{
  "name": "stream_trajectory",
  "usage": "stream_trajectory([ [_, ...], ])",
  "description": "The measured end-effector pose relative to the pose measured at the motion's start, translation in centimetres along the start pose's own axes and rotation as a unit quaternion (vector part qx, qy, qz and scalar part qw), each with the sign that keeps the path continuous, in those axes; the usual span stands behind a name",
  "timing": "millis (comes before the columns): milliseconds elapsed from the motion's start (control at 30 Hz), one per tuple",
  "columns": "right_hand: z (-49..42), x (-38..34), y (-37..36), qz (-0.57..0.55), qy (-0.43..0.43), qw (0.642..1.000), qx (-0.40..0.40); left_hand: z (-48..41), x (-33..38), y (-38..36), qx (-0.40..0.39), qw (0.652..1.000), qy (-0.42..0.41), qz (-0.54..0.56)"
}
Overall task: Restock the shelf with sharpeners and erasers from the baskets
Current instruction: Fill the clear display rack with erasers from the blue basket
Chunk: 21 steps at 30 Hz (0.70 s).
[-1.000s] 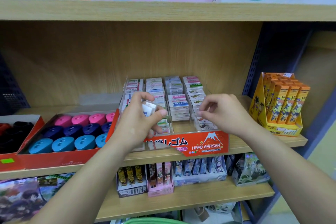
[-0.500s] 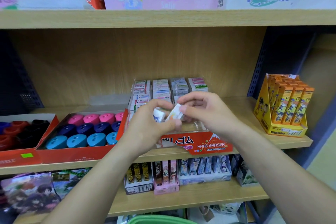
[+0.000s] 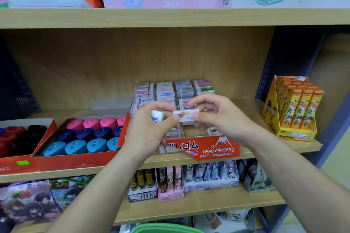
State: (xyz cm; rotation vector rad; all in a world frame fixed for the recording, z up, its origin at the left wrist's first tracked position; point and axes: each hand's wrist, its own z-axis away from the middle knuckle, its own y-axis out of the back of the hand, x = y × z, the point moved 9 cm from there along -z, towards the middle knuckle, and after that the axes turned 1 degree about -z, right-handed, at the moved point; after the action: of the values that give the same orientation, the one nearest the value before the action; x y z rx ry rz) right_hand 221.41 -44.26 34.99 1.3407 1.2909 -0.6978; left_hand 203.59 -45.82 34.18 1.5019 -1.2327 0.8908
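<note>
Right hand (image 3: 217, 119) pinches eraser's (image 3: 186, 116) 3 o'clock end, my left hand (image 3: 149, 132) its 9, plus grips spare (image 3: 157, 115). Sloppy handoff, spare slips, falls past tray (image 3: 217, 150).

**Around the eraser display box**

The eraser display box (image 3: 217, 149) sits on the middle shelf (image 3: 251, 104), with its front at the shelf's edge and erasers stacked in rows inside. The sharpener tray (image 3: 75, 162) lies right beside it on the left, with a second tray (image 3: 11, 166) left of that. A card stand (image 3: 295, 134) of packs stands apart to its right. The upper shelf (image 3: 170, 18) above it carries boxes, and the lower shelf (image 3: 198, 208) beneath it holds small display boxes. In front of it, the left hand (image 3: 149, 132) and right hand (image 3: 225, 119) pinch one eraser (image 3: 186, 116) between them.
</note>
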Motion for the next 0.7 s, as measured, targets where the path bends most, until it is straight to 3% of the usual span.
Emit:
stream_trajectory([
  [233, 0.5, 1.0, 7.4, 0.144, -0.022, 0.983, 0.108, -1.1, -0.8, -0.6, -0.021, 0.991, -0.018, -0.134],
  [433, 0.0, 3.5, 7.8, 0.296, -0.038, 0.952, 0.059, -1.6, -2.1, -1.0, -0.054, 0.991, 0.028, -0.119],
  [567, -0.3, 4.4, 6.8, 0.297, -0.052, 0.954, 0.004, -1.7, -2.2, -0.9, -0.082, 0.989, 0.013, -0.124],
  [700, -0.4, 4.2, 7.2, 0.27, -0.045, 0.962, 0.021, -1.7, -1.7, -0.9, -0.088, 0.992, -0.007, -0.093],
])
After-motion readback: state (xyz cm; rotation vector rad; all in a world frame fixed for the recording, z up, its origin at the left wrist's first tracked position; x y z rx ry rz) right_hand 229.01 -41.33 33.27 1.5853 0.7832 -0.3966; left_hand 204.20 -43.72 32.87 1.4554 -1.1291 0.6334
